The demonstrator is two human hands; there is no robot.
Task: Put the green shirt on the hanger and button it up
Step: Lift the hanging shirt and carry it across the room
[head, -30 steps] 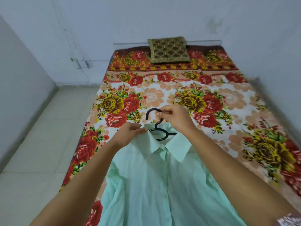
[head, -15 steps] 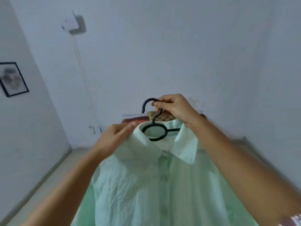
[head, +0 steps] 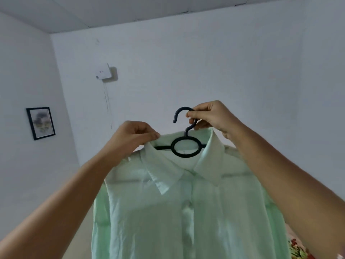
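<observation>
Head view:
- The right hand point(head: 212, 116) sits just above centre frame. Its fingertips pinch the hook of the hanger point(head: 186, 155) where the hook curves down into the neck.
- The left hand point(head: 134, 135), left of centre, has its fingers curled and nips the left edge of the collar point(head: 164, 171) beside the hanger's ring.
- The shirt point(head: 186, 212) is on the hanger and fills the lower centre of the frame, hanging clear in the air.
- The shirt lies straight down from the right-hand grip, so its long axis runs top to bottom. The hanger's bar runs left to right inside the collar.
- The front strip falls from the collar towards the bottom edge, below both hands. The left hand looks nearer to it and easier to free, since the right seems to carry the weight.
- The front appears closed down the middle. The buttons are too blurred to count, so I cannot tell whether every one is done up.
- Count: one shirt, one hanger, two hands.
- Also one framed picture point(head: 40, 123) at mid-left, one white box point(head: 103, 71) on the wall at upper left, and a strip of floral cloth point(head: 298, 247) at lower right.
</observation>
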